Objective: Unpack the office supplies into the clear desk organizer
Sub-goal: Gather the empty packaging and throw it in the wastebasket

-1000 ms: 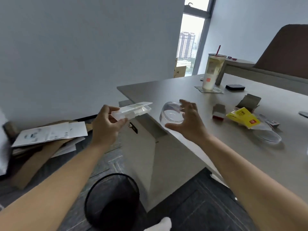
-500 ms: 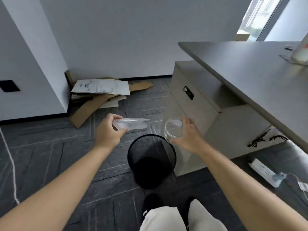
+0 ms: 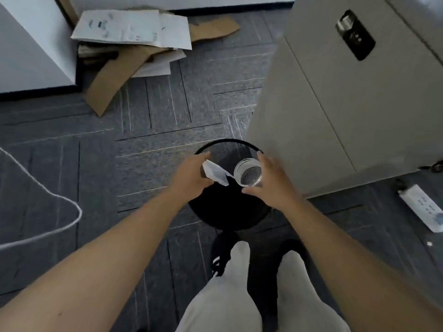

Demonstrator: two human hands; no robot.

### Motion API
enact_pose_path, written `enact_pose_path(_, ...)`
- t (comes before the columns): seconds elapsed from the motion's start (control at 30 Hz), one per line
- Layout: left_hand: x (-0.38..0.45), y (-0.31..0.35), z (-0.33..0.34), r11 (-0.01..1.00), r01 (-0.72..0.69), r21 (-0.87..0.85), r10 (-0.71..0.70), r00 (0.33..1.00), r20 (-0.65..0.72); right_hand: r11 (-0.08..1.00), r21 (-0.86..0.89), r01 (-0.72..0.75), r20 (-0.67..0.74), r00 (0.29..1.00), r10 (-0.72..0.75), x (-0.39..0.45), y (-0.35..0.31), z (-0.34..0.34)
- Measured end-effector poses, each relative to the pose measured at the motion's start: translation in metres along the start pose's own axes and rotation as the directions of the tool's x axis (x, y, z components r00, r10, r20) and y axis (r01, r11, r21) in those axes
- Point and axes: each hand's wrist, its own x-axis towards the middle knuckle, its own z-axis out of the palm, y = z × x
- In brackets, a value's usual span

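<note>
My left hand [image 3: 191,176] grips a flat clear plastic package [image 3: 215,174], tilted down toward the right. My right hand [image 3: 271,185] holds a small round clear plastic container [image 3: 248,172] by its rim, its mouth facing up at me. Both hands hover over the open top of a black mesh waste bin [image 3: 225,147] on the floor. The desk top and the organizer are out of view.
A grey desk cabinet [image 3: 335,104] with a lock panel stands right of the bin. Flattened cardboard and papers [image 3: 134,39] lie on the floor at the back left. A white cord [image 3: 60,200] loops at the left, a power strip [image 3: 422,207] at the right. My legs are below.
My view has swung down from the desk to the floor. Both hands carried the package and the round container from beside the desk edge down to above the waste bin.
</note>
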Motion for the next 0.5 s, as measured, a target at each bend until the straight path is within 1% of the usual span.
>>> enact_pose_path(0.07,0.006,-0.008,0.006,0.986,0.019,0.167,-0.038,0.993,0.114,0.997,-0.072,0.015,0.072,0.997,-0.01,0.008,0.005,0.011)
enact_pose_path(0.13,0.009,-0.013,0.009,0.938,0.006,0.346,-0.079,0.977,0.197,0.99,-0.141,0.018,0.104,0.995,-0.003,0.009,0.009,0.017)
enact_pose_path(0.17,0.009,-0.014,0.009,0.908,-0.014,0.418,-0.09,0.969,0.228,0.986,-0.164,0.018,0.113,0.994,0.001,0.008,0.009,0.018)
enact_pose_path(0.23,0.006,-0.012,0.006,0.864,-0.052,0.501,-0.092,0.961,0.259,0.982,-0.188,0.011,0.122,0.992,0.012,0.003,0.008,0.014)
enact_pose_path(0.3,0.0,-0.001,-0.003,0.838,-0.082,0.54,-0.064,0.967,0.247,0.979,-0.202,0.011,0.109,0.994,0.011,-0.005,0.003,0.003)
enact_pose_path(0.4,-0.015,0.024,-0.025,0.803,-0.129,0.582,0.025,0.983,0.184,0.972,-0.233,0.02,0.055,0.998,-0.007,-0.022,-0.01,-0.023)
enact_pose_path(0.5,-0.037,0.055,-0.052,0.818,-0.147,0.555,0.102,0.988,0.113,0.972,-0.235,0.011,-0.05,0.998,-0.023,-0.046,-0.029,-0.056)
